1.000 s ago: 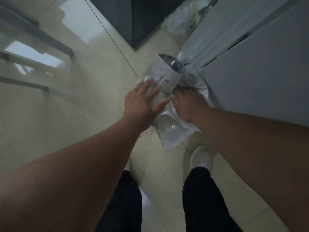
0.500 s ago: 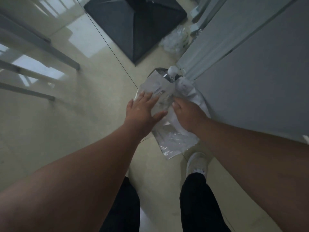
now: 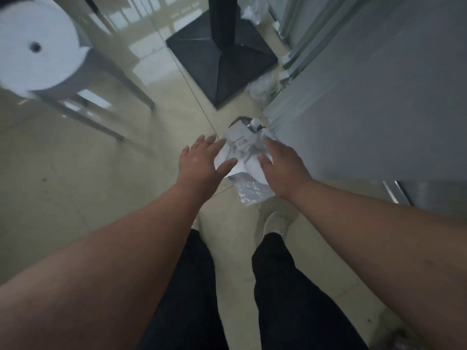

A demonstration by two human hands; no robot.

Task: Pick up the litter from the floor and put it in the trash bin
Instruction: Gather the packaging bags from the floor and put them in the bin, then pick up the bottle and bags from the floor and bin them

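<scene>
litter (image 3: 238, 145): crumpled white plastic wrappers bunched between both hands, right by the foot of the grey cabinet (image 3: 379, 102). There's print on the top sheet, and a clear crinkly bag (image 3: 252, 192) hangs out underneath.
bottle (image 3: 255, 123): white cap and a bit of clear neck poke out the far end of the bundle, rest is buried in the plastic.
left hand (image 3: 202, 161): fingers spread and pretty straight, thumb and fingertips touching the left side of the litter, more pressing than grabbing.
right hand (image 3: 280, 164): palm over the right side of the bundle, fingers laid across the plastic, thumb on the white sheet. Can't really tell if it's curled around anything.
floor (image 3: 101, 185): glossy beige tile, bundle is low over it or just touching, hard to say.
more litter (image 3: 262, 88): another clear plastic wad further on, by the cabinet corner.
black base (image 3: 214, 59): dark square stand with a post, just beyond that.
stool (image 3: 32, 44): white round seat, grey legs, well off to the left.
shoes (image 3: 275, 222): white, right one just below the hanging bag.
</scene>
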